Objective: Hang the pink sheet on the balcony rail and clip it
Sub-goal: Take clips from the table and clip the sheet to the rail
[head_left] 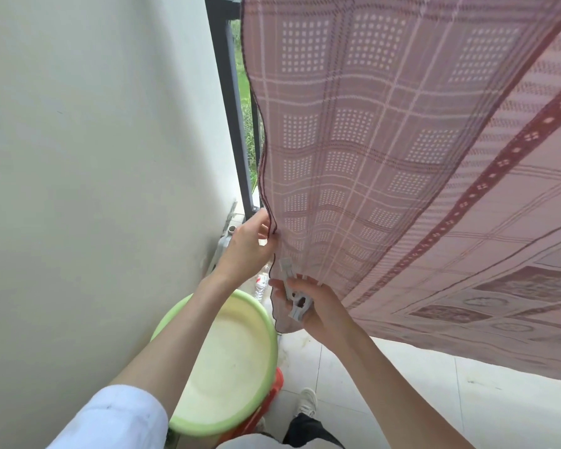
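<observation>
- Pink sheet (386, 150) draped from high up at the top of the view, filling the right and centre, checked pattern with dotted squares and a dark red band running diagonally across it.
- Left edge of the sheet hanging close beside the dark balcony rail post (232, 105), green plants visible through the gap between them.
- Left hand (245, 246) raised to that edge, thumb and fingers pinching the dark hem — cloth gathered slightly at the pinch.
- Right hand (311, 306) just below and to the right, palm up under the lower corner of the sheet, fingers curled round a pale grey clothes peg (293, 294).
- Peg lying along the fingers, its upper tip against the cloth near the hem; whether its jaws already bite the fabric cannot be told.
- Green basin (256, 319) below the left forearm, pale inside, resting on something red-orange (269, 396).
- Clear plastic bottle (260, 285) lying behind the basin near the base of the wall.
- White wall (94, 157) on the left, pale tiled floor (418, 384) under the sheet, a white shoe (306, 401) at the bottom.
- White sleeve (117, 419) rolled up on the left arm.
</observation>
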`<state>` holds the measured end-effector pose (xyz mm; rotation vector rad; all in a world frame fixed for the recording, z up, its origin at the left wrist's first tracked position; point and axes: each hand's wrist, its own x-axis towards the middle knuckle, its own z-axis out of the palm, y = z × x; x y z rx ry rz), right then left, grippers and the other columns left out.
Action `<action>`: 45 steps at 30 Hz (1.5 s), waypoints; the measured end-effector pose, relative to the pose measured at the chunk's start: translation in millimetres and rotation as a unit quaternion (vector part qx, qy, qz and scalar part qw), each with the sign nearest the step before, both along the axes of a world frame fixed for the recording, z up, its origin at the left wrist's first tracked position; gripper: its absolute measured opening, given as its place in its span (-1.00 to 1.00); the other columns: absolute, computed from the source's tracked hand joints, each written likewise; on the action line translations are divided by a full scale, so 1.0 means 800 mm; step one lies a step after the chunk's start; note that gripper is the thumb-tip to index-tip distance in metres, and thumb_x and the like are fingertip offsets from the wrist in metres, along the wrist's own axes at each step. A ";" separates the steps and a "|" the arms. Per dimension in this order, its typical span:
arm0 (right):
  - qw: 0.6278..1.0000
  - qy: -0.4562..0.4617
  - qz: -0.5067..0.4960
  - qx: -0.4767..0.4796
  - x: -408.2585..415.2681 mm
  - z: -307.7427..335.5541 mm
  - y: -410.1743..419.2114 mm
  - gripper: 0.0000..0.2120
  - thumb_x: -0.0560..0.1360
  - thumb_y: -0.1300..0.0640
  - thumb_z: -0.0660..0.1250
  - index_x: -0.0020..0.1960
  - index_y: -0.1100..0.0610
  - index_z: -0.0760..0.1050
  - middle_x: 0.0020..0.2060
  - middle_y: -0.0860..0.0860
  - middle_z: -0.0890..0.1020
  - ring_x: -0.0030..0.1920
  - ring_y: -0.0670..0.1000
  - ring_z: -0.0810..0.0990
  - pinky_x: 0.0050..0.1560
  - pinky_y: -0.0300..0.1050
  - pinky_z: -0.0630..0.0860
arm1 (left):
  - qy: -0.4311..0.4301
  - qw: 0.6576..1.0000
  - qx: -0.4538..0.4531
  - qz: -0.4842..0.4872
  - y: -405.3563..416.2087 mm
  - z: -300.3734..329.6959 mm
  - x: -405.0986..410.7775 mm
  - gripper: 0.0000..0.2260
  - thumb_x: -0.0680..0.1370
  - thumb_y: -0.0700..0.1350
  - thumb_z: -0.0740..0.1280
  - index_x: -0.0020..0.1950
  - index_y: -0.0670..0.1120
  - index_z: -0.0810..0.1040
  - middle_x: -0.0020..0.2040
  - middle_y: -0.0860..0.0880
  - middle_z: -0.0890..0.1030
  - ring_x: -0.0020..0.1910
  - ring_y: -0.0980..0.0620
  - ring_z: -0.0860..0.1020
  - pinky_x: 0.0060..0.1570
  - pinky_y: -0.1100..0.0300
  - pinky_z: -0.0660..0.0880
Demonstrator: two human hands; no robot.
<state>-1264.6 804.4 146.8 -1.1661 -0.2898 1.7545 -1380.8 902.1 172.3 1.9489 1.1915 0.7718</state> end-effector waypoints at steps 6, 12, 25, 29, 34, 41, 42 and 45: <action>0.998 -0.054 -0.032 0.016 0.001 0.011 -0.003 -0.82 0.52 0.16 0.27 0.12 0.13 0.51 -0.17 0.15 0.63 -0.49 -0.04 0.42 -0.52 -0.28 0.35 | -0.103 0.993 -0.040 -0.041 0.000 0.022 -0.003 -0.69 0.42 0.01 0.35 0.05 -0.16 0.48 -0.17 0.11 0.56 -0.22 0.19 0.53 -0.13 0.40 0.47; 0.989 -0.125 -0.079 0.009 -0.032 0.017 -0.001 -0.91 0.50 0.25 0.30 -0.16 0.28 0.51 -0.23 0.13 0.65 -0.55 -0.07 0.33 -0.51 -0.24 0.27 | -0.139 0.989 -0.012 -0.055 0.020 0.048 -0.013 -0.95 0.43 -0.06 0.37 -0.15 0.01 0.53 -0.25 0.19 0.60 -0.26 0.23 0.56 -0.12 0.23 0.54; 0.990 -0.011 -0.096 0.104 -0.083 0.044 0.011 -0.87 0.51 0.33 0.25 -0.08 0.19 0.56 -0.23 0.04 0.66 -0.36 -0.11 0.46 -0.43 -0.33 0.39 | -0.087 0.986 -0.021 -0.138 0.040 0.085 -0.034 -0.87 0.52 -0.11 0.34 -0.11 -0.18 0.57 -0.20 -0.05 0.69 -0.21 0.12 0.66 -0.12 0.17 0.58; 0.984 -0.005 -0.134 0.119 -0.100 0.048 0.017 -0.89 0.50 0.32 0.26 -0.12 0.17 0.53 -0.29 0.02 0.69 -0.35 -0.13 0.52 -0.23 -0.30 0.48 | -0.064 0.987 -0.029 -0.146 0.048 0.091 -0.040 -0.87 0.50 -0.07 0.35 -0.22 -0.07 0.57 -0.27 0.08 0.64 -0.27 0.25 0.59 -0.19 0.33 0.48; 0.965 0.092 -0.205 0.133 -0.106 0.054 0.031 -0.91 0.37 0.25 0.33 -0.13 0.21 0.52 -0.26 0.13 0.67 -0.40 -0.13 0.52 -0.32 -0.36 0.49 | -0.052 0.987 -0.034 -0.148 0.051 0.097 -0.043 -0.86 0.50 -0.10 0.35 -0.24 -0.06 0.60 -0.25 0.07 0.64 -0.22 0.17 0.60 -0.12 0.26 0.48; 0.944 0.189 -0.240 0.128 -0.114 0.059 0.043 -0.86 0.47 0.28 0.24 -0.15 0.24 0.58 -0.27 0.16 0.66 -0.41 -0.11 0.53 -0.34 -0.37 0.52 | -0.146 0.983 -0.015 -0.109 0.048 0.090 -0.041 -0.92 0.46 -0.19 0.40 -0.17 -0.20 0.59 -0.05 0.06 0.47 -0.02 0.12 0.51 0.02 0.16 0.55; 0.943 0.189 -0.242 0.128 -0.113 0.060 0.045 -0.88 0.49 0.28 0.23 -0.10 0.25 0.55 -0.27 0.15 0.66 -0.41 -0.12 0.53 -0.34 -0.37 0.52 | -0.152 0.983 -0.023 -0.104 0.046 0.090 -0.042 -0.92 0.46 -0.18 0.41 -0.18 -0.18 0.58 -0.05 0.06 0.47 -0.02 0.12 0.51 0.03 0.15 0.55; 0.945 0.174 -0.241 0.136 -0.112 0.061 0.051 -0.89 0.46 0.27 0.25 -0.10 0.24 0.55 -0.26 0.13 0.67 -0.40 -0.13 0.53 -0.35 -0.37 0.51 | -0.147 0.984 -0.044 -0.096 0.046 0.092 -0.043 -0.88 0.45 -0.14 0.41 -0.27 -0.09 0.55 -0.06 0.08 0.48 -0.05 0.13 0.51 0.03 0.15 0.54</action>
